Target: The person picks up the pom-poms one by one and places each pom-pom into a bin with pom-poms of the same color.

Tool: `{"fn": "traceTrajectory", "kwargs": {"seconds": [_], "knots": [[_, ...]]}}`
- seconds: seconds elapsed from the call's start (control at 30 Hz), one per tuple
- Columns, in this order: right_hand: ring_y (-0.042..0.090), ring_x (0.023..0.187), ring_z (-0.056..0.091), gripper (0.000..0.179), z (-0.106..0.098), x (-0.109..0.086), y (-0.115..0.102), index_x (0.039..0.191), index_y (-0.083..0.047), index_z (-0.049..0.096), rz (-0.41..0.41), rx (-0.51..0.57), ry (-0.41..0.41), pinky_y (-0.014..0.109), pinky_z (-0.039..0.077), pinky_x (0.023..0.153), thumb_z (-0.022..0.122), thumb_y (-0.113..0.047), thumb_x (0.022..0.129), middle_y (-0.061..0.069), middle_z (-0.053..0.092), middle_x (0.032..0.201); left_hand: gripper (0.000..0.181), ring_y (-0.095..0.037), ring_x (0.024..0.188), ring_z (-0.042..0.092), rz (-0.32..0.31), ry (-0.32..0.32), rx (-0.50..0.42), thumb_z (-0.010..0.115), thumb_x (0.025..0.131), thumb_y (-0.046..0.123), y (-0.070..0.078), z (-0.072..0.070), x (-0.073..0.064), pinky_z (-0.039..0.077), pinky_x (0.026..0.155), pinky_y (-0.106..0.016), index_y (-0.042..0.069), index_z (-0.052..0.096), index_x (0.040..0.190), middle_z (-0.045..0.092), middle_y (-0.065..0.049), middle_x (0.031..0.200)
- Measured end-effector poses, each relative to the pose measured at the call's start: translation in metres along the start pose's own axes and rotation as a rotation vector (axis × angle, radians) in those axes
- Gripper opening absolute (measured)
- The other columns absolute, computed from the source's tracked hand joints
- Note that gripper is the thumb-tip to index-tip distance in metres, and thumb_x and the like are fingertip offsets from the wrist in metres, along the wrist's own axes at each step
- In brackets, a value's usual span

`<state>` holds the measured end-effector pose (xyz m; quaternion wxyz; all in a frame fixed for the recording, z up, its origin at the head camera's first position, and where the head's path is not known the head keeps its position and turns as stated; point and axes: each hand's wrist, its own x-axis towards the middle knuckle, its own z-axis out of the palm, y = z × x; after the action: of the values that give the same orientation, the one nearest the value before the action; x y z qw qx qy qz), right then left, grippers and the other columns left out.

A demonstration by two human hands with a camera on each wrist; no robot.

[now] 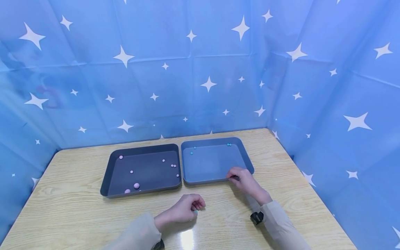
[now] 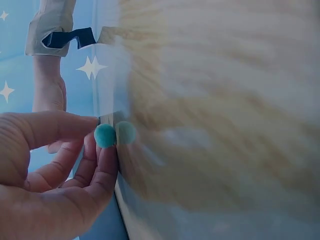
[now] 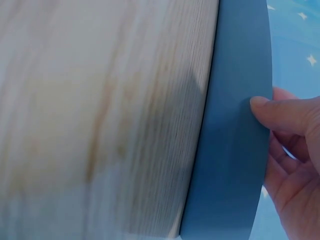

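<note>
On the table in front of the trays, my left hand (image 1: 182, 209) has its thumb and fingers around a small teal ball (image 2: 105, 136), which sits at the tabletop beside its own reflection. The thumb tip is at one side of the ball and a fingertip at the other. Over to the right, my right hand (image 1: 245, 181) grips the near rim of the blue tray (image 3: 227, 125). Its thumb lies on the tray's outer wall, while the other fingers go over the rim and are partly hidden. Several teal balls (image 1: 192, 153) lie inside this tray.
A dark grey tray (image 1: 140, 193) stands against the left side of the blue one, with several pink balls (image 1: 136, 186) of different sizes in it. Both trays rest on a wooden table (image 1: 72, 194). Blue curtains (image 1: 175, 80) with white stars hang behind and beside it.
</note>
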<state>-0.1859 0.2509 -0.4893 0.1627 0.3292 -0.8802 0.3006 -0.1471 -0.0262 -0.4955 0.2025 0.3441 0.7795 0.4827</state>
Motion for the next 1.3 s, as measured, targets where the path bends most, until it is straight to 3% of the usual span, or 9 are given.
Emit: {"fn": "traceTrajectory", "kwargs": {"seconds": [0.37,0.73,0.93,1.17,1.3], "knots": [[0.021,0.074,0.063,0.024,0.001,-0.001,0.000,0.079,-0.005,0.065,0.017,0.004,-0.003,0.028,0.055,0.066,0.068,0.017,0.071,0.002,0.065,0.080,0.039,-0.009,0.073,0.056,0.067,-0.008,0.057,0.043,0.059,-0.022,-0.002,0.001,0.001,0.050,0.065,-0.019,-0.003,0.059,0.089,0.059,-0.006,0.081],[0.023,0.075,0.063,0.021,-0.001,-0.001,0.000,0.080,-0.005,0.065,0.026,0.012,-0.016,0.028,0.055,0.067,0.068,0.015,0.074,0.002,0.065,0.081,0.036,-0.017,0.078,0.059,-0.011,0.021,-0.071,0.050,0.064,-0.021,0.003,-0.002,0.007,0.052,0.072,-0.024,-0.005,0.060,0.095,0.062,-0.009,0.085],[0.022,0.075,0.063,0.021,0.000,-0.001,0.000,0.079,-0.006,0.065,0.018,0.002,-0.007,0.028,0.055,0.067,0.068,0.014,0.073,0.003,0.065,0.080,0.033,-0.024,0.083,0.059,-0.014,0.075,-0.151,0.055,0.067,-0.020,0.013,-0.009,0.017,0.052,0.074,-0.023,-0.008,0.061,0.097,0.063,-0.017,0.090],[0.020,0.075,0.063,0.025,0.001,-0.001,0.001,0.079,-0.006,0.064,0.008,-0.009,0.001,0.028,0.055,0.066,0.069,0.017,0.070,0.002,0.065,0.080,0.033,-0.036,0.090,0.059,0.001,0.175,-0.255,0.052,0.070,-0.020,0.017,-0.025,0.035,0.050,0.077,-0.024,-0.011,0.059,0.101,0.061,-0.025,0.097],[0.020,0.075,0.063,0.026,0.001,-0.001,0.000,0.079,-0.006,0.064,0.008,-0.005,-0.001,0.028,0.055,0.066,0.069,0.017,0.069,0.002,0.065,0.080,0.030,-0.036,0.092,0.059,-0.018,0.219,-0.301,0.054,0.073,-0.017,0.021,-0.032,0.044,0.051,0.078,-0.025,-0.013,0.058,0.102,0.060,-0.027,0.100]]}}
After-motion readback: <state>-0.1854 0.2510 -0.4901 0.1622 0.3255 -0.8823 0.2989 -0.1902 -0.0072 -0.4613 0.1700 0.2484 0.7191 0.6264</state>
